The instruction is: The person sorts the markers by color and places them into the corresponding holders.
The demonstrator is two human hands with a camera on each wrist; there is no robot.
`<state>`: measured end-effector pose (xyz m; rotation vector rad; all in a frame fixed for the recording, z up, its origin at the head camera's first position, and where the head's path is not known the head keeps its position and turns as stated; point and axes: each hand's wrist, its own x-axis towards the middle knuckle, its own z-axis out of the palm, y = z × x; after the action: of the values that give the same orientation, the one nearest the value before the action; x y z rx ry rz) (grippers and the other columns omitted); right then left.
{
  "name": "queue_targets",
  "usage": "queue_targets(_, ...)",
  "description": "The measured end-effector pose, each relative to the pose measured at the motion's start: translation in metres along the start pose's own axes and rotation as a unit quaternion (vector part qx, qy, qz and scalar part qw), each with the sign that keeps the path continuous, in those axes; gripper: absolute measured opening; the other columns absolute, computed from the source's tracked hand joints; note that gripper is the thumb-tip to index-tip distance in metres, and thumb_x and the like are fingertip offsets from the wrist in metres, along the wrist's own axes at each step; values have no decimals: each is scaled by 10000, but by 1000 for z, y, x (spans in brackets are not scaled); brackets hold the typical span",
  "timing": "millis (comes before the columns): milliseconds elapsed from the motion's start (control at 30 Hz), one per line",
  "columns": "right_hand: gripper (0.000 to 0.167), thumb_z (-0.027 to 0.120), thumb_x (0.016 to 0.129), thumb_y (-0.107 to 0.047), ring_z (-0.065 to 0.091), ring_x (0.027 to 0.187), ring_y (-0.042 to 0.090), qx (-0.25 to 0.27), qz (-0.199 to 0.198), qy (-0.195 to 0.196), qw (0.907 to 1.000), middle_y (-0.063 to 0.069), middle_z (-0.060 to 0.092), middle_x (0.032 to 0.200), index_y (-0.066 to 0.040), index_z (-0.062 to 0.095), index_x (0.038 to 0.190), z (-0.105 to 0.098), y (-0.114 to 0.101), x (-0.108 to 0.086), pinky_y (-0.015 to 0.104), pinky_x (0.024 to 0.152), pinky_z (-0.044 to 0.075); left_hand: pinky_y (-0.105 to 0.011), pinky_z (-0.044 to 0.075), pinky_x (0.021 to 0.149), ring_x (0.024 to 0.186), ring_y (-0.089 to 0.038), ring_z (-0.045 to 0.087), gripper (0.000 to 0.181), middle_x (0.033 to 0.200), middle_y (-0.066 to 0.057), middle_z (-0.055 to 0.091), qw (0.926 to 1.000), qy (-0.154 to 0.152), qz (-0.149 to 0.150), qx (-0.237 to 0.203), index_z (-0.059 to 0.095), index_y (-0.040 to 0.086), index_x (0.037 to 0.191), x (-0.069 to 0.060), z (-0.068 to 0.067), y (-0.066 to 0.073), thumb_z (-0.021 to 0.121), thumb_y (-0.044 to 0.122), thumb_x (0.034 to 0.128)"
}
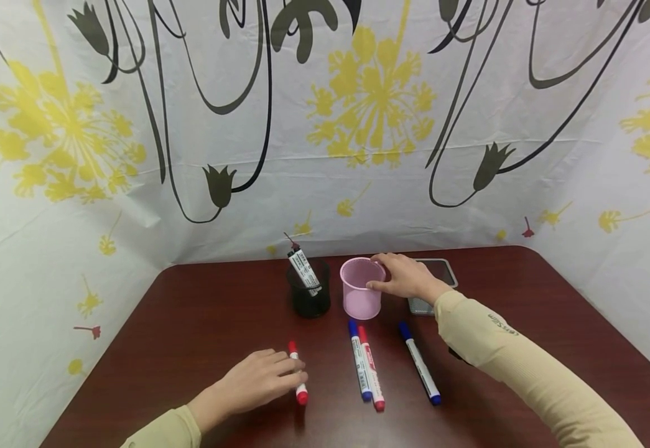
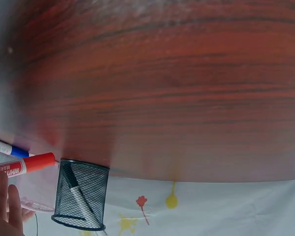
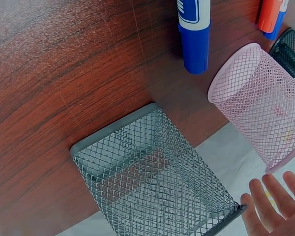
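Note:
My left hand (image 1: 265, 379) lies over a red-capped marker (image 1: 302, 397) at the table's front left. Its fingers cross the barrel; the thumb is hidden. In the left wrist view the fingertips meet the marker's printed barrel (image 2: 9, 170). My right hand (image 1: 405, 277) is at the right side of a pink mesh cup (image 1: 361, 295), thumb against its wall and fingers by the rim. In the right wrist view, fairly straight fingers (image 3: 271, 202) appear at the rim of this upright cup (image 3: 265, 103); contact there is hard to tell.
Left of the pink cup stands a black mesh cup (image 1: 310, 305) holding a black-and-white marker (image 1: 305, 272). A grey mesh holder (image 3: 157, 182) is behind my right forearm. Blue (image 1: 361, 367) and red (image 1: 372, 367) markers lie side by side, another blue marker (image 1: 421, 367) to their right.

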<state>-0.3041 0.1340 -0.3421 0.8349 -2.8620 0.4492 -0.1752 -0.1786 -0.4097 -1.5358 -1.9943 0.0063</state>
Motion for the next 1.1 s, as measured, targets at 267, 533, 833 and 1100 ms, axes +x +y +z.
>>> queue_targets(267, 640, 631, 749, -481, 517, 972, 277, -7, -14, -32, 10000, 126, 556, 1085, -52, 499, 1204, 0, 0, 0, 489, 739, 432, -198, 402, 556, 717, -108, 526, 302, 930, 43, 593, 9984, 525, -124, -179, 627, 134, 990, 12, -7, -3, 331, 183, 955)
queue_targets(533, 645, 628, 744, -497, 517, 985, 279, -44, -24, 31, 10000, 123, 553, 1104, -61, 508, 1204, 0, 0, 0, 491, 722, 433, -178, 428, 643, 765, -80, 526, 199, 925, 56, 597, 9918, 826, -452, -864, 615, 125, 1032, 27, -15, -2, 526, 234, 891)
queue_targets(833, 656, 626, 744, -501, 514, 993, 278, -28, 24, 6, 10000, 126, 548, 1112, -55, 504, 1209, -1, -1, -1, 494, 730, 431, -159, 427, 651, 747, -59, 521, 233, 898, 66, 593, 9869, 945, -439, -1231, 615, 116, 1030, 44, -23, 1, 611, 250, 838)
queue_targets(1100, 655, 624, 747, -500, 512, 997, 277, -50, -14, 0, 10000, 125, 547, 1113, -53, 502, 1209, -1, -1, -1, 488, 740, 430, -135, 415, 686, 767, -16, 498, 262, 852, 89, 556, 9766, 982, -727, -1770, 602, 120, 1029, 56, -27, 2, 666, 200, 788)
